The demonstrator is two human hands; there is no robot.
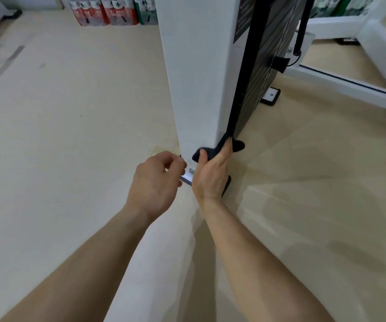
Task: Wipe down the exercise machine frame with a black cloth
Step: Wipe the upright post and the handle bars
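Head view: my left hand (pixel 157 182) hangs loosely curled, holding nothing I can see. My right hand (pixel 212 175) grips the cloth (pixel 207 153), pressing it on the bottom corner of the post (pixel 194 77), just above its foot (pixel 226 185). I judge this post nearly done and the far rails (pixel 350 84) still to do. The post's top is cut off, and wiped patches don't show.

Both bare forearms reach forward and down, close together. The right hand (pixel 211 174) is wrapped around a black cloth (pixel 218 147), thumb on the left and fingers round the far side. The left hand (pixel 157 180) hangs just beside it, fingers loosely curled, holding nothing.
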